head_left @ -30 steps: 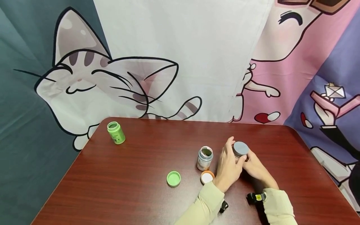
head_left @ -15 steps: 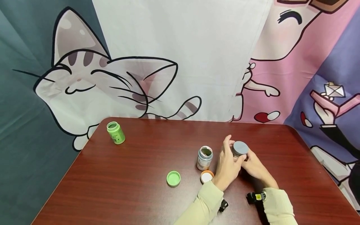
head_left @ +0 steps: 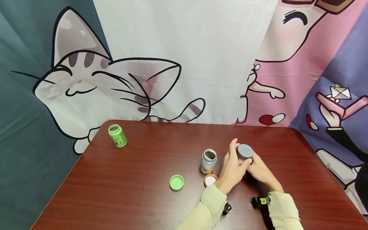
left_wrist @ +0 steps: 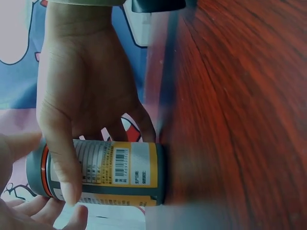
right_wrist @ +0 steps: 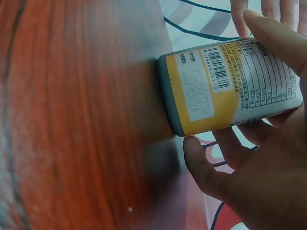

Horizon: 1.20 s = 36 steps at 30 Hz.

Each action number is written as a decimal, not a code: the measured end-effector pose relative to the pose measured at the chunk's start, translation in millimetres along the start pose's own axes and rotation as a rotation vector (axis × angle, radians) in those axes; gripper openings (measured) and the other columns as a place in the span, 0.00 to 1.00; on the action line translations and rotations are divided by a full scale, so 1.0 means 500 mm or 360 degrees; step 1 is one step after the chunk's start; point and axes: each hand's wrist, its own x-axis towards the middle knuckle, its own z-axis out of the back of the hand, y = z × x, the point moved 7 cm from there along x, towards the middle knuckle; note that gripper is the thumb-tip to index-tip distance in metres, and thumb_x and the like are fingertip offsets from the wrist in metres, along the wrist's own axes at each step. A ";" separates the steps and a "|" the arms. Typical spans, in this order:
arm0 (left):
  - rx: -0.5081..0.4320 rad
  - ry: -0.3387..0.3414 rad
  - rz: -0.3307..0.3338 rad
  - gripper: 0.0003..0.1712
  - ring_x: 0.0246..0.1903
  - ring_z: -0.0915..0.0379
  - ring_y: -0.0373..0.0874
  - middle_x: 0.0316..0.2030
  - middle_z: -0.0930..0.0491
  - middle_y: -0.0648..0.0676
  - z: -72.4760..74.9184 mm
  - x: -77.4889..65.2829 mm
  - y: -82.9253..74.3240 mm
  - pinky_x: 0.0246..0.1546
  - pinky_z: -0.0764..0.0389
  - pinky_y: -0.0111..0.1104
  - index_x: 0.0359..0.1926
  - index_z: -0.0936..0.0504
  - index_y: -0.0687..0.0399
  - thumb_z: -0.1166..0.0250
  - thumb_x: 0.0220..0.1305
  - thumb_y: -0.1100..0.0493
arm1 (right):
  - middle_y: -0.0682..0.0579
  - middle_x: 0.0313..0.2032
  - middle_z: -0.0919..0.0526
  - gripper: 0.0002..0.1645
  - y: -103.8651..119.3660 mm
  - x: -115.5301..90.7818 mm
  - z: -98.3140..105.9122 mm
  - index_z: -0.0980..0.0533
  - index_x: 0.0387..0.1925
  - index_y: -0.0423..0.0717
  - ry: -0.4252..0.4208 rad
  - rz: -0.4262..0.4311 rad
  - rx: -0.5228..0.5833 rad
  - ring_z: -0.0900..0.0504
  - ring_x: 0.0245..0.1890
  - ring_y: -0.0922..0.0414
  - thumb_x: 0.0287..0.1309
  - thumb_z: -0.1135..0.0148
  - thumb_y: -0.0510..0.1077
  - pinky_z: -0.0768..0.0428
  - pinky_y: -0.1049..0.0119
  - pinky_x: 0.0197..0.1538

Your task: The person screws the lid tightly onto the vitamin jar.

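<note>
In the head view, a bottle with a grey-blue cap [head_left: 245, 150] stands upright on the table between both hands. Its yellow and white label with barcode [left_wrist: 121, 166] shows in the left wrist view, sideways. My right hand [head_left: 263, 171] grips the body, thumb across the label and fingers behind. On the other side my left hand [head_left: 233, 171] holds the upper part near the cap, its index finger raised. In the right wrist view the bottle [right_wrist: 223, 88] has the left thumb [right_wrist: 276, 40] against it. The hands hide most of the body.
An uncapped grey bottle [head_left: 208, 162] stands left of the hands, beside an orange-rimmed lid [head_left: 210, 180] partly behind the left wrist. Further left lie a green lid [head_left: 176, 182] and, near the far left corner, an open green bottle [head_left: 117, 135]. Printed cloth hangs behind the table [head_left: 115, 191].
My left hand has shifted very slightly, with its index finger a little straighter. Both hands stay on the bottle, and the head view has drifted a little.
</note>
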 end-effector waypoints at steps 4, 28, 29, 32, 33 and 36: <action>-0.0018 0.0036 -0.0017 0.46 0.53 0.31 0.41 0.57 0.30 0.50 -0.002 0.001 0.003 0.52 0.31 0.33 0.67 0.49 0.44 0.32 0.53 0.50 | 0.54 0.50 0.26 0.32 0.005 0.002 -0.001 0.36 0.60 0.39 0.0000 0.0038 0.0011 0.29 0.48 0.71 0.53 0.38 0.37 0.33 0.80 0.50; 0.0106 0.0018 -0.0146 0.31 0.52 0.31 0.43 0.55 0.28 0.51 -0.004 0.004 0.000 0.51 0.31 0.31 0.60 0.42 0.50 0.39 0.59 0.55 | 0.39 0.53 0.29 0.36 0.006 0.000 -0.005 0.39 0.60 0.32 0.0007 -0.0052 0.0016 0.31 0.46 0.73 0.46 0.41 0.28 0.31 0.80 0.46; 0.0102 0.0027 -0.0146 0.31 0.52 0.31 0.43 0.55 0.28 0.51 -0.003 0.004 0.000 0.52 0.31 0.31 0.60 0.42 0.50 0.39 0.59 0.55 | 0.39 0.53 0.29 0.36 0.006 0.000 -0.005 0.39 0.60 0.32 0.0004 -0.0060 0.0015 0.31 0.46 0.73 0.46 0.41 0.28 0.31 0.80 0.46; 0.0070 0.0055 -0.0135 0.32 0.54 0.32 0.43 0.56 0.29 0.50 -0.002 0.005 0.002 0.53 0.32 0.31 0.61 0.43 0.51 0.39 0.60 0.56 | 0.39 0.53 0.29 0.35 0.001 0.000 -0.004 0.39 0.60 0.32 0.0001 -0.0074 0.0003 0.32 0.47 0.73 0.47 0.41 0.29 0.33 0.81 0.47; 0.0054 0.0061 -0.0127 0.33 0.54 0.32 0.43 0.57 0.29 0.50 -0.002 0.005 0.004 0.54 0.32 0.32 0.62 0.44 0.50 0.39 0.59 0.56 | 0.39 0.53 0.29 0.35 0.000 0.000 -0.004 0.39 0.60 0.32 -0.0001 -0.0074 -0.0003 0.32 0.47 0.74 0.48 0.41 0.29 0.34 0.82 0.48; -0.0016 0.0085 -0.0070 0.38 0.55 0.33 0.42 0.57 0.30 0.47 -0.003 0.006 0.010 0.53 0.32 0.32 0.64 0.46 0.47 0.36 0.57 0.53 | 0.42 0.52 0.28 0.34 -0.004 0.000 -0.004 0.39 0.60 0.33 0.0009 -0.0045 0.0007 0.31 0.47 0.73 0.51 0.40 0.32 0.34 0.82 0.49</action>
